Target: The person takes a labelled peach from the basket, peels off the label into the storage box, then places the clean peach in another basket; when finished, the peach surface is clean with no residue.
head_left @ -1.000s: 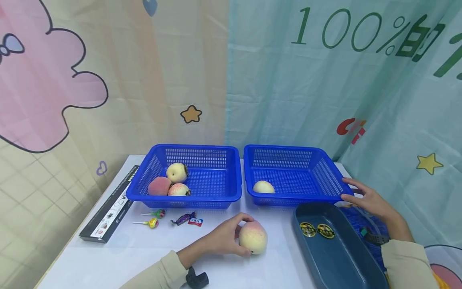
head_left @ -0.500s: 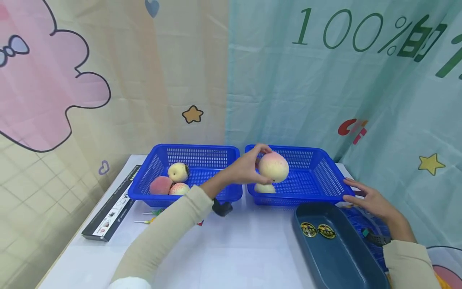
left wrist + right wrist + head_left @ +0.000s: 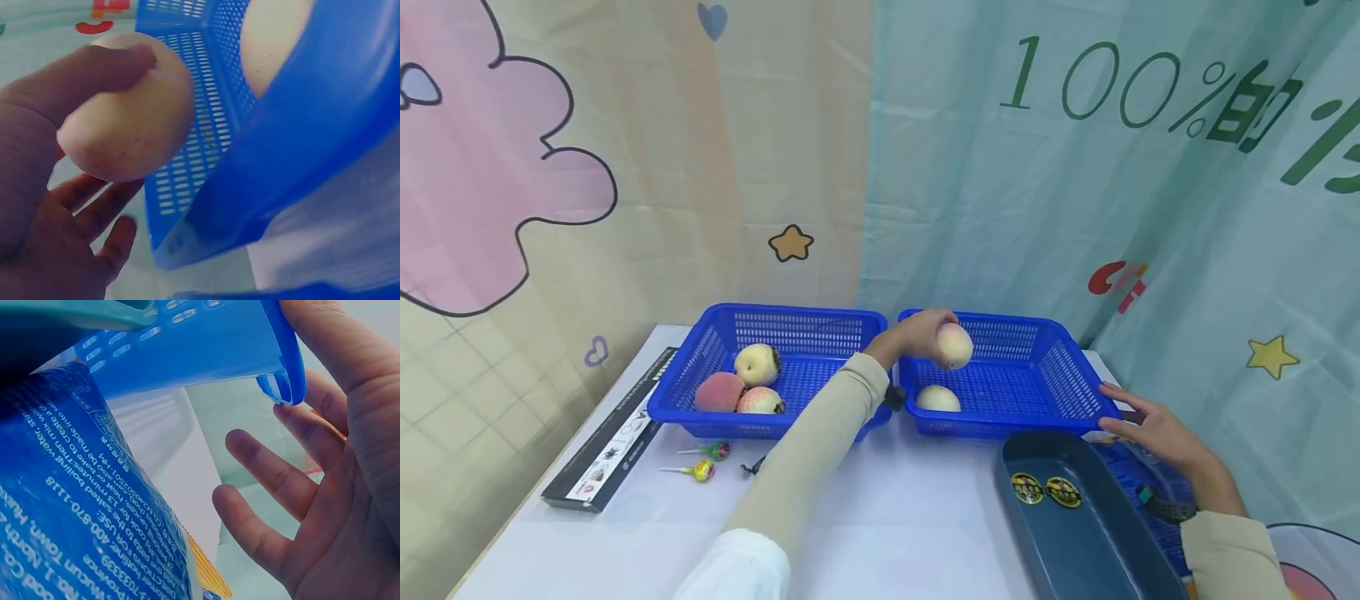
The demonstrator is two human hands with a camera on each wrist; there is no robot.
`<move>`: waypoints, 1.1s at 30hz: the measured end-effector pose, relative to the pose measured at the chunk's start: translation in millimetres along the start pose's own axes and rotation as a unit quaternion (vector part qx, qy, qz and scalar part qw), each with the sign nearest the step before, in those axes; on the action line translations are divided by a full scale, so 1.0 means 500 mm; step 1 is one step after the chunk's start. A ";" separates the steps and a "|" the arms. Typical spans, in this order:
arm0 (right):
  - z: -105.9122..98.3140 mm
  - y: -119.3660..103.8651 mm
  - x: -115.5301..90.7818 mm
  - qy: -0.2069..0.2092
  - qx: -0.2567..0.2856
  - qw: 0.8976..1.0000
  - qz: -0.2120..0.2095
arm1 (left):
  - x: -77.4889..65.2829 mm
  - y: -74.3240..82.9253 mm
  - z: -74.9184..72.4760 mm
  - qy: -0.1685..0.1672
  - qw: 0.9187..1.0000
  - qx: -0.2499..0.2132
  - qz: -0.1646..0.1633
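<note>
My left hand [image 3: 919, 337] grips a pale pink-and-cream peach [image 3: 955, 345] over the left part of the right blue basket [image 3: 1000, 429]. In the left wrist view its thumb lies across the peach [image 3: 134, 119], and the other fingers pass behind or below. A second pale peach [image 3: 938, 399] sits in that basket at its front left. My right hand [image 3: 1165, 429] rests at the basket's right front corner. The right wrist view shows the thumb and a fingertip touching the basket rim [image 3: 294, 369], the other fingers extended and loosely spread.
The left blue basket [image 3: 767, 423] holds several fruits. Lollipops [image 3: 702, 471] and a partly hidden candy [image 3: 752, 468] lie before it, beside a long black box [image 3: 613, 442]. A dark blue-grey tray [image 3: 1086, 533] stands front right, over a blue printed packet [image 3: 81, 487].
My left hand has lifted the peach from the table, carried it forward over the right basket, then slightly left and deeper in. My right hand has stayed at the basket corner.
</note>
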State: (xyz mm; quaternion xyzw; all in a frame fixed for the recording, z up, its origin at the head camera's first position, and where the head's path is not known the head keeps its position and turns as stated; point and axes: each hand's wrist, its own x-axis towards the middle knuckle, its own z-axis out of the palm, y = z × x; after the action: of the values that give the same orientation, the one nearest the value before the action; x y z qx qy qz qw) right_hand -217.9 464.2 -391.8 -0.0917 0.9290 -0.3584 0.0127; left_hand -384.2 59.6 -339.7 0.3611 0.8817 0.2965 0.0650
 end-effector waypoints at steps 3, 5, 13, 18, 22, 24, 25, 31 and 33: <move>0.004 0.003 0.000 0.002 0.005 1.000 0.005 | 0.005 -0.005 0.013 -0.025 0.998 0.049 -0.039; 0.008 0.006 -0.001 0.000 0.010 1.000 0.009 | 0.005 -0.007 0.019 -0.040 0.995 0.074 -0.060; 0.002 0.006 -0.001 -0.002 0.025 1.000 0.013 | 0.003 0.010 0.015 -0.106 0.982 0.132 -0.088; 0.000 0.005 0.001 -0.007 0.026 1.000 0.005 | 0.004 0.021 0.014 -0.148 0.962 0.203 -0.104; -0.001 0.003 0.006 -0.008 0.026 1.000 0.004 | 0.003 0.025 0.012 -0.167 0.958 0.208 -0.109; -0.003 0.002 0.007 -0.007 0.024 1.000 0.004 | 0.002 0.026 0.012 -0.166 0.961 0.194 -0.108; -0.004 0.003 0.008 -0.006 0.023 1.000 0.004 | 0.001 0.027 0.011 -0.164 0.962 0.191 -0.104; -0.006 0.014 0.006 -0.011 0.026 1.000 0.000 | -0.029 0.034 -0.017 -0.146 0.978 0.142 -0.044; -0.005 0.018 0.004 -0.011 0.026 1.000 0.003 | -0.052 0.033 -0.039 -0.132 0.984 0.120 -0.010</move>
State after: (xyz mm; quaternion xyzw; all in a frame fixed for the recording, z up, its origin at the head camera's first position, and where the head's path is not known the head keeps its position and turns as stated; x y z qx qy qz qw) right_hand -221.6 472.1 -395.7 -0.0920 0.9193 -0.3816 0.0261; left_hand -361.9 42.0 -317.2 0.3930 0.8985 0.1373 0.1396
